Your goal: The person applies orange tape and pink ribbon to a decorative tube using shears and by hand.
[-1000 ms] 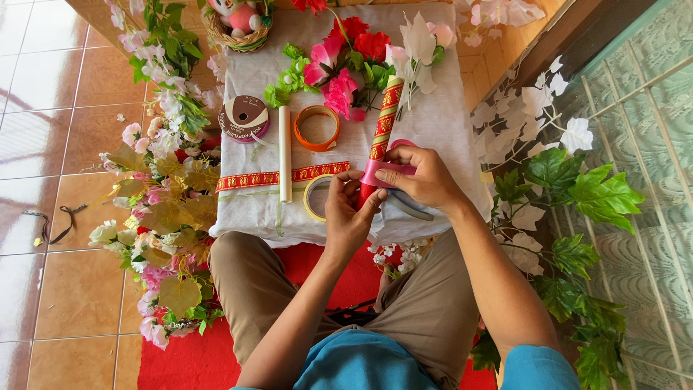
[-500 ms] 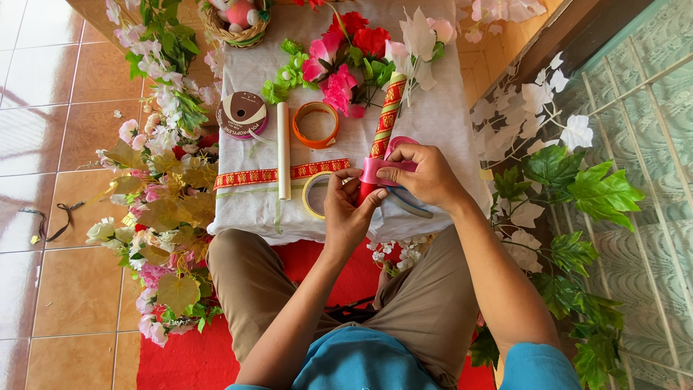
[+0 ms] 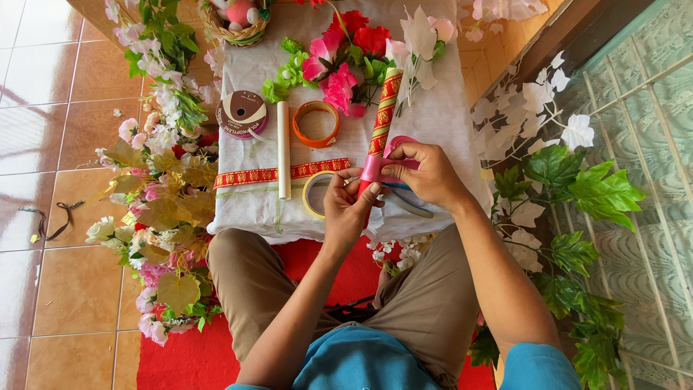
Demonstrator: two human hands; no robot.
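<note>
At centre of white-clothed table (image 3: 440,115): left hand (image 3: 348,206) closed around lower end of red-gold patterned stick (image 3: 380,123), right hand (image 3: 426,170) pinching pink ribbon (image 3: 375,167) wrapped against it. Just left of grip: clear tape roll (image 3: 312,195), red-gold trim strip (image 3: 278,173), white rod (image 3: 284,149). Beyond grip: orange tape ring (image 3: 315,123), ribbon spool (image 3: 242,114), pink and red artificial flowers (image 3: 339,54).
</note>
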